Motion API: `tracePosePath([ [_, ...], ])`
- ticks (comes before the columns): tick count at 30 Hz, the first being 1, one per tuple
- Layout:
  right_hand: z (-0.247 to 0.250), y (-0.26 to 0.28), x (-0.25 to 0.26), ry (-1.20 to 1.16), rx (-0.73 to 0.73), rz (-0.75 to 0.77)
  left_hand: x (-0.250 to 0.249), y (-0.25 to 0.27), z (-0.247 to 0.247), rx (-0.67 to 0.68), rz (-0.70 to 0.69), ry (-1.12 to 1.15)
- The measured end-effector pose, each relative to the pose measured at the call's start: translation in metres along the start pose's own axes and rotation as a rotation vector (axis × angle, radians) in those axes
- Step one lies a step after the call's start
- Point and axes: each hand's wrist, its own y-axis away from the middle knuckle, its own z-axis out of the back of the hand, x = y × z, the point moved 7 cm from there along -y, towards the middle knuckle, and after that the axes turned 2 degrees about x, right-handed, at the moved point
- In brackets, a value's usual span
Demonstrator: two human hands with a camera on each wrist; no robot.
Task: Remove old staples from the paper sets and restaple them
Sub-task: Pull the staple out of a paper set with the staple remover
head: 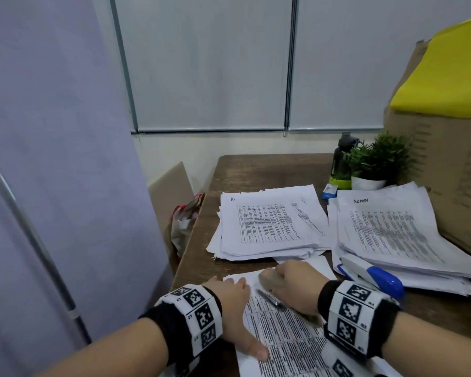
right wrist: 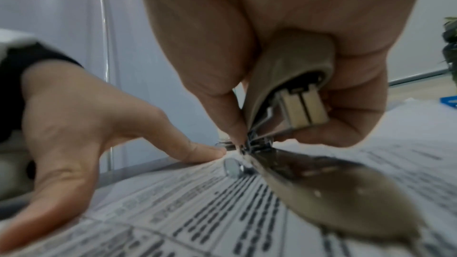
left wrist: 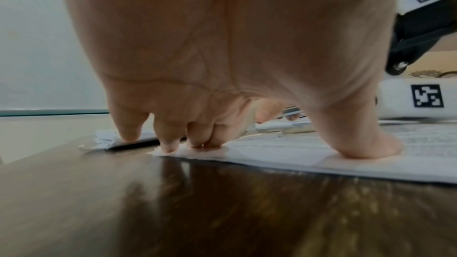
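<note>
Paper set (head: 283,336) at table's 6 o'clock | left hand (head: 233,297) spread flat, pinning it | right hand (right wrist: 284,56) squeezing staple remover (right wrist: 291,89) on corner staple | you lift straight, slowly, avoid tearing

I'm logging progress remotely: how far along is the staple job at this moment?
Done: cannot tell; two white paper stacks lie behind, their staples unreadable. In hand: the right hand squeezes a beige staple remover at the corner of the printed paper set, which the left hand presses flat. Left: restapling, since the blue-and-white stapler lies untouched.
</note>
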Motion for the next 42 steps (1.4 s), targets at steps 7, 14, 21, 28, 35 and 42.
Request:
tracePosePath([
  [7,-0.002,-0.014,0.011,0.004,-0.022,-0.018,0.000,-0.004,-0.001,0.005,-0.014,-0.008],
  [14,0.006,-0.025,0.043,0.283,0.059,0.051,0.000,-0.006,-0.002,0.015,-0.024,-0.033],
  [21,0.031,-0.014,-0.002,-0.181,-0.058,-0.072,0.002,-0.005,0.008,-0.022,0.017,0.053],
  [28,0.023,0.020,-0.039,-0.132,0.040,-0.096,-0.018,-0.022,0.026,-0.134,-0.022,0.132],
  [35,0.011,-0.001,-0.034,-0.140,0.032,-0.089,-0.019,-0.028,0.022,-0.046,-0.028,0.069],
  [42,0.009,-0.020,-0.025,-0.060,-0.002,-0.118,-0.020,-0.035,0.023,-0.029,-0.058,0.150],
])
